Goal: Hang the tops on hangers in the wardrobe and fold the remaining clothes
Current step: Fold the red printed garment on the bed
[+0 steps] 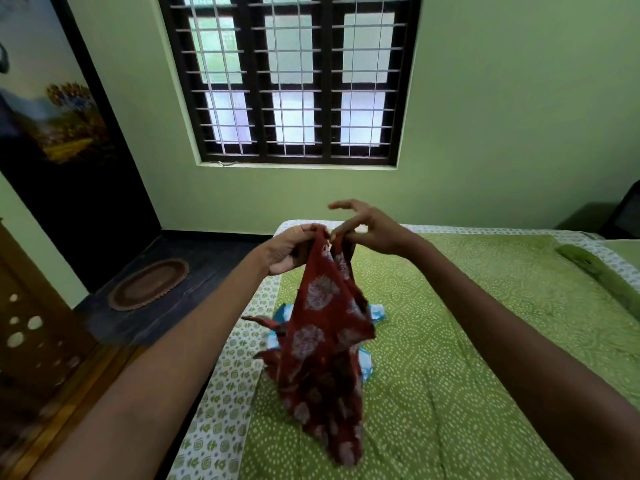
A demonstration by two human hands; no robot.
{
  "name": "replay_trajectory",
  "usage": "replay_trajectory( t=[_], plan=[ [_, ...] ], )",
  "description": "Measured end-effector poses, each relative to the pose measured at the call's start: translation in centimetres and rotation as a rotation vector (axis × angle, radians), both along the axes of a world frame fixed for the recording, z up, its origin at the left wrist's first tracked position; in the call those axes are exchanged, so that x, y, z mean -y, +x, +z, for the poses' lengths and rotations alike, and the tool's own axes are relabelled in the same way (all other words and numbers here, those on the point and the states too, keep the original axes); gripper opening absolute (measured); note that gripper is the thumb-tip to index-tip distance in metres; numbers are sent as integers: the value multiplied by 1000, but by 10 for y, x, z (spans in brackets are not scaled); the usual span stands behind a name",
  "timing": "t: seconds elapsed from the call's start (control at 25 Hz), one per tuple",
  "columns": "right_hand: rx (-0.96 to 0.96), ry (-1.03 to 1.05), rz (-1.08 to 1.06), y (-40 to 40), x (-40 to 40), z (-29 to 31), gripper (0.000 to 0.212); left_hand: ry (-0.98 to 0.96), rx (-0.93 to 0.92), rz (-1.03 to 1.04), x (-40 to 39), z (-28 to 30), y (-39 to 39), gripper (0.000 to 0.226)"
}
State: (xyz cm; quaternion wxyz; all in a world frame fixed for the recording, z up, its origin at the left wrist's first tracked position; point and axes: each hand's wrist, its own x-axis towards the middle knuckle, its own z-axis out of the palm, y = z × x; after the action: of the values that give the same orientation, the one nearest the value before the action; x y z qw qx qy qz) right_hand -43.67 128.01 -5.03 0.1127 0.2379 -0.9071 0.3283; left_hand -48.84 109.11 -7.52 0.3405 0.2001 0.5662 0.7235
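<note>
We held a red garment [323, 327] with pale flower prints up over the bed [450, 358], both arms stretched out in front of us. Our left hand [289, 251] gripped its top edge with fingers curled round the cloth, and our right hand [365, 230] pinched the same edge just beside it between thumb and a bent finger, the other fingers of that hand lifted and spread loosely above. The garment hung down from the two hands in folds, its lower end reaching the green dotted bedspread [502, 306] near the bed's left edge. Under and behind the hanging cloth, on the bed, lay a light blue piece of clothing [366, 367], mostly hidden, so we could not tell what kind it was. A green pillow [595, 268] lay at the bed's far right side. Beyond the bed stood a green wall with a dark-framed barred window [294, 81]. To the left of the bed an oval mat [149, 284] lay on the dark floor, and nearer still, also left of the bed, was a brown wooden panel with round cut-outs [27, 337].
</note>
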Motion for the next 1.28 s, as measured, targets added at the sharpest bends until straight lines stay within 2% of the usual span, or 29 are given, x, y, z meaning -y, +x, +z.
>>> replay_trajectory(
  t=[0.08, 0.16, 0.24, 0.36, 0.52, 0.56, 0.6, 0.64, 0.68, 0.72, 0.76, 0.8, 0.84, 0.88, 0.96, 1.08, 1.28],
  plan=[
    [100, -117, 16, 5, -3, 10, 34, 68, 4, -74, 1, 10, 4, 7],
    [204, -172, 78, 12, -4, 14, 39, 85, 38, -181, 0, 11, 8, 27],
    [287, -222, 147, 16, -2, 14, 33, 140, 126, -244, -7, 5, 13, 38],
    [362, -319, 201, 22, -2, 17, 25, 210, 220, -205, -19, -2, 15, 58],
    [297, -260, -20, 27, -17, 10, 22, 145, 15, -165, -26, 1, 11, 20],
    [321, -219, -64, 29, -18, 1, 33, 120, -27, -113, -26, 4, 11, 10],
    [380, -106, -105, 31, -19, -11, 50, 97, -67, -28, -26, 5, 7, 19],
    [433, 97, -136, 34, -21, -27, 63, 77, -105, 50, -25, 8, 3, 33],
    [458, 319, -162, 41, -23, -41, 68, 72, -135, 121, -22, 10, -3, 42],
    [422, 454, -181, 48, -28, -53, 70, 68, -179, 188, -19, 12, -9, 43],
    [357, 461, -194, 55, -36, -62, 71, 37, -251, 244, -15, 13, -17, 35],
    [300, 371, -219, 62, -45, -65, 69, -39, -355, 289, -9, 14, -23, 24],
    [247, 279, -255, 66, -56, -64, 61, -137, -486, 308, -4, 12, -29, 22],
    [196, 229, -295, 69, -65, -61, 47, -239, -602, 308, 1, 11, -32, 28],
    [155, 266, -388, 72, -78, -50, 26, -372, -756, 280, 4, 6, -33, 32],
    [177, 233, -494, 83, -91, -36, 20, -429, -854, 219, -9, -3, -32, 28],
    [225, 111, -620, 123, -124, -24, 22, -341, -904, 91, -55, -7, -31, 25]
  ],
)
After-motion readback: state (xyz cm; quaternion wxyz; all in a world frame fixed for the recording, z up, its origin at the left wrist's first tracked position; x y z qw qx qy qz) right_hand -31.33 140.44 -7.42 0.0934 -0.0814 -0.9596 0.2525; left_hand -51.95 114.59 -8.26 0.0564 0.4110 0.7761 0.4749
